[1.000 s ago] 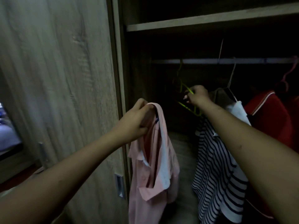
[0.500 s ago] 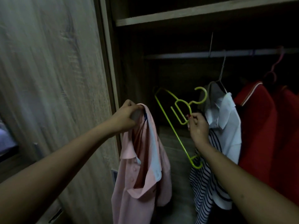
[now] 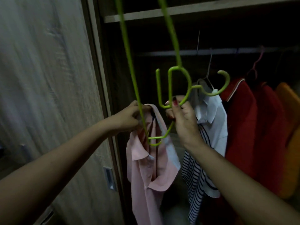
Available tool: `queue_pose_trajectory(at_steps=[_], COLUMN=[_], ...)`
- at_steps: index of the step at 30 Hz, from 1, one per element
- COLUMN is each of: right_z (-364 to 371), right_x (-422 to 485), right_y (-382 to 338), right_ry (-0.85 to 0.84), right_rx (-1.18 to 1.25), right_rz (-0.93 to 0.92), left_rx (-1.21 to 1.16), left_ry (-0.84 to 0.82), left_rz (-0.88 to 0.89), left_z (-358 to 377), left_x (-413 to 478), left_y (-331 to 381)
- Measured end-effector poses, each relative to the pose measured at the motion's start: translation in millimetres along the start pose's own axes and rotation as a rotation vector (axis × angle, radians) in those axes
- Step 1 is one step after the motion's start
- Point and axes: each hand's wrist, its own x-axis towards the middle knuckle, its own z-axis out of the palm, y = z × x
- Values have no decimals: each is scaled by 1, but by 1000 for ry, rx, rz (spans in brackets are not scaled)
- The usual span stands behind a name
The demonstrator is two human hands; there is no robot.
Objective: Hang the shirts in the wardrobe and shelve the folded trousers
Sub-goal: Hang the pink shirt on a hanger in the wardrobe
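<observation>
My left hand (image 3: 129, 117) grips the collar of a pink shirt (image 3: 149, 172), which hangs down in front of the open wardrobe. My right hand (image 3: 181, 114) holds a lime-green plastic hanger (image 3: 172, 88) by the loops near its hook. The hanger is tilted up toward the camera, and its lower end (image 3: 154, 142) sits at the shirt's neck opening, just beside my left hand. The hanger's hook (image 3: 224, 83) points right. No folded trousers are in view.
A wooden sliding door (image 3: 48, 95) with a recessed handle (image 3: 109, 179) fills the left. Inside, a rail (image 3: 211, 52) carries a white and striped shirt (image 3: 209, 127), red garments (image 3: 246, 127) and an orange one (image 3: 290, 127). A shelf (image 3: 194, 10) runs above the rail.
My right hand has lifted the green hanger off the rail area, swung it toward the camera and brought its lower end to the pink shirt's collar. The left hand keeps hold of the shirt.
</observation>
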Motion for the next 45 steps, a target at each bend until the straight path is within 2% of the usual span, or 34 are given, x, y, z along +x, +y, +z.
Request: queue_pose_trajectory(at_steps=[2,4,7,10,13,17,21,26,30,33,35,36,37,39,40,42,45], right_z=[-7,-30,-71,-100,-121,-142,-148,-125,-94,-91,-87,-84,-81,-73,-71,-67,-69], right_x=[-4,-6,-2,0,-8,-24,-38,-33,-25,-3,5,6,7,10,12,16,15], right_y=[20,43,59,59,61,69,69,53,42,33,26,24,21,12,8,2,-1], right_ry=[-90,-113,-213,-323,-357,-350,-426,-485,-610,-508,-479,-507,-527,-501,-481,-481,-460], right_rx=[-159,-367,-668,-869,-1034,-1222,-1381,-1562,-1465,-1357,-1304,-1257,-1200,-1118,-1092,-1054,-923], right_rz=[44,99,97,94,7,37,-14,-210,-345,-285,-272,-247,-227,-230,-243,-250,-164], left_rx=[-120,-210,-216,-176,-96,-37,57,30,-110,-297,-392,-336,-184,140,211,197,307], left_ry=[-26,-31,-58,-88,-153,-279,-388,-330,-343,-342,-202,-98,-23,-37,-65,-29,152], left_rz=[4,6,32,58,11,22,-17,-47,-85,-65,-32,14,67,116,115,156,310], left_z=[-6,-16,-28,-30,-27,-22,-25,-16,-6,-7,-15,-18,-22,-19,-14,-4,-1], left_x=[-7,-13,-22,-27,-28,-28,-22,-17,-18,-25,-30,-31,-31,-35,-36,-38,-38], left_y=[2,-2,-12,-20,-24,-24,-23,-12,-5,-6,-11,-18,-28,-45,-53,-62,-61])
